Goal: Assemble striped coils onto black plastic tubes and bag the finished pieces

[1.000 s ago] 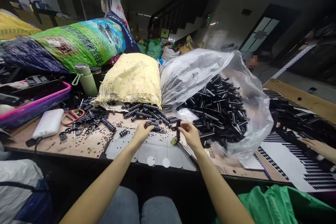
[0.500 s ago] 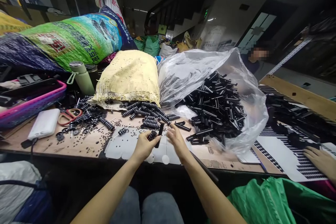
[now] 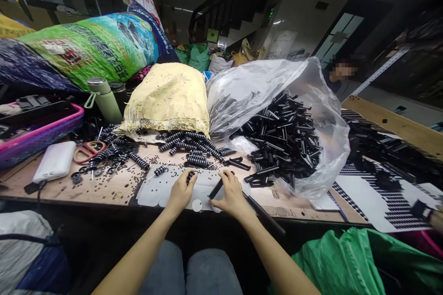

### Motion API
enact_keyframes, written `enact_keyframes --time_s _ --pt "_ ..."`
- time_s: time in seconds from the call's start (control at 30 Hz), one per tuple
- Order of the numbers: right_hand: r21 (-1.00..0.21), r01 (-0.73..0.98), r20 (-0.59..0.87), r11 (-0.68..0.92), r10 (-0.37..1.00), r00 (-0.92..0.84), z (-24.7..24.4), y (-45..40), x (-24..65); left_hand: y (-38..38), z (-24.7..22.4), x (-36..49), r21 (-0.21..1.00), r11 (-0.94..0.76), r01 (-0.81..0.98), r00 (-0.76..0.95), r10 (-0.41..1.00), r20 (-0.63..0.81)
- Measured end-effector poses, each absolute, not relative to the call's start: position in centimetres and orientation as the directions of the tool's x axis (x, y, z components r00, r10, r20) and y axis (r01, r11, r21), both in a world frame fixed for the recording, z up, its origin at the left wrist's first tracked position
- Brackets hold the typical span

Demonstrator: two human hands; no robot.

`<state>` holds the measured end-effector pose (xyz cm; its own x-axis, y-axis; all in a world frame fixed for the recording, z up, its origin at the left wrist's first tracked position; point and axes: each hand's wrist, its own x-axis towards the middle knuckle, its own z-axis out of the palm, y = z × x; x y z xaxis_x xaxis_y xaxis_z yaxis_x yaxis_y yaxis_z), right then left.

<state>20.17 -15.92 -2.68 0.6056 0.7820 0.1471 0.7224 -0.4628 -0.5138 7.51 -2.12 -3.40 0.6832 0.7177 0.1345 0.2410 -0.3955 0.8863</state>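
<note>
Low over the pale sheet [image 3: 155, 193], my left hand [image 3: 179, 193] pinches a small black ribbed piece [image 3: 190, 175], mostly hidden by the fingers. To its right, my right hand [image 3: 232, 195] is closed on a slim black plastic part [image 3: 217, 188], tilted between fingers and thumb. A gap separates the two hands. Just beyond them lie black-and-white ribbed rods [image 3: 198, 158] on the table. Two loose black plastic parts [image 3: 238, 163] lie behind my right hand.
An open clear plastic bag [image 3: 334, 147] spills many black parts [image 3: 287, 133] at right. Behind the rods sits a yellow sack [image 3: 169, 92]. Scissors [image 3: 89, 151], a white power bank [image 3: 55, 161] and a pink basket [image 3: 41, 133] are left. A co-worker's hand [image 3: 436, 219] is far right.
The slim black part has passed from my left hand to my right, which has closed on it. My hands have moved slightly apart and the left has shifted left.
</note>
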Motion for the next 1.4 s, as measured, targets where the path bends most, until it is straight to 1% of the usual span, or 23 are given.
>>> enact_keyframes --time_s 0.03,0.07,0.1,0.17,0.27,0.37,0.43,0.6,0.73,0.83,1.0,1.07,1.13,1.17,1.23,1.27,1.33,1.4 --pt "-0.432 0.760 0.156 -0.486 0.789 0.594 -2.9 -15.4 20.2 -1.7 -3.5 7.3 0.883 -0.383 0.271 0.653 0.747 0.123" --pt "-0.378 0.784 0.165 -0.493 0.797 0.581 -3.0 -14.4 20.2 -1.2 -3.7 7.0 0.880 -0.367 0.302 0.616 0.780 0.114" --pt "-0.350 0.806 0.173 -0.478 0.812 0.557 -3.0 -13.1 20.0 -0.7 -3.8 6.7 0.877 -0.350 0.329 0.577 0.810 0.107" --pt "-0.351 0.851 0.176 -0.391 0.865 0.470 -2.8 -9.7 19.7 0.2 -4.0 6.0 0.877 -0.317 0.361 0.510 0.855 0.099" --pt "-0.390 0.878 0.163 -0.278 0.917 0.363 -2.7 -4.5 19.4 1.2 -4.3 4.7 0.882 -0.307 0.358 0.475 0.873 0.111" --pt "-0.456 0.855 0.158 -0.246 0.923 0.350 -2.9 -1.8 19.5 1.7 -4.4 3.8 0.870 -0.346 0.350 0.484 0.862 0.148" --pt "-0.526 0.817 0.153 -0.235 0.919 0.363 -3.3 -1.6 19.6 1.7 -4.5 3.5 0.864 -0.372 0.338 0.515 0.842 0.161" --pt "-0.754 0.620 0.087 -0.216 0.903 0.420 -4.0 -4.0 18.7 0.9 -4.8 4.2 0.852 -0.401 0.337 0.613 0.780 0.125" --pt "-0.870 0.466 0.072 -0.159 0.895 0.440 -3.9 -5.4 17.5 0.2 -4.9 4.6 0.837 -0.435 0.331 0.660 0.741 0.124" --pt "-0.903 0.415 0.099 -0.113 0.885 0.456 -3.5 -5.9 17.0 0.0 -4.8 4.4 0.829 -0.448 0.335 0.669 0.733 0.126" --pt "-0.897 0.436 0.158 -0.067 0.874 0.459 -2.4 -6.6 16.2 0.0 -4.9 4.3 0.849 -0.447 0.281 0.677 0.719 0.155" --pt "-0.887 0.460 0.182 -0.040 0.886 0.427 -1.8 -6.9 15.8 -0.1 -5.1 4.6 0.868 -0.431 0.246 0.657 0.733 0.178" --pt "-0.856 0.518 0.209 -0.004 0.912 0.353 -1.1 -7.3 15.9 -0.2 -5.4 4.8 0.886 -0.426 0.184 0.622 0.748 0.231" --pt "-0.829 0.559 0.219 -0.008 0.916 0.337 -0.9 -7.5 16.1 -0.3 -5.5 4.9 0.893 -0.424 0.150 0.605 0.754 0.256" --pt "-0.776 0.624 0.208 -0.091 0.898 0.388 -0.7 -8.1 17.0 -0.5 -5.6 4.8 0.914 -0.392 0.103 0.581 0.769 0.265" --pt "-0.765 0.625 0.185 -0.153 0.878 0.442 -0.8 -8.4 17.6 -0.6 -5.5 4.7 0.929 -0.359 0.094 0.572 0.783 0.245" --pt "-0.781 0.574 0.125 -0.246 0.838 0.530 -1.3 -9.0 18.7 -0.7 -5.3 4.5 0.961 -0.262 0.088 0.562 0.809 0.170" --pt "-0.815 0.522 0.089 -0.251 0.836 0.541 -2.1 -9.8 19.3 -0.8 -4.8 4.6 0.988 -0.136 0.076 0.557 0.827 0.071"
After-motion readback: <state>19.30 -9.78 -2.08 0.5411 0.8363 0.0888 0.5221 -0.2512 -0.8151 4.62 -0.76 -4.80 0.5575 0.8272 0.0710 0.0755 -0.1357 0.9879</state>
